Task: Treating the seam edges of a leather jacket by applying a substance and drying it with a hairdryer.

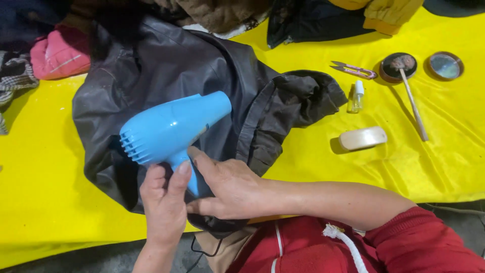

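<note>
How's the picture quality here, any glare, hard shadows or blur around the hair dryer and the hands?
Head view: light is even and soft; the blue hair dryer shows a mild sheen, no harsh glare. The dark jacket reflects faint grey highlights. Short soft shadows fall left of the small spray bottle and the pale brush on the yellow cloth. The left hand and right hand look slightly soft, not smeared.

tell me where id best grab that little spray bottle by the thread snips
Probably the spray bottle by its clear body, from above with fingers on its left and right sides. It seems to lie flat on the yellow sheet, white cap toward the far edge, with open cloth on either side.
</note>
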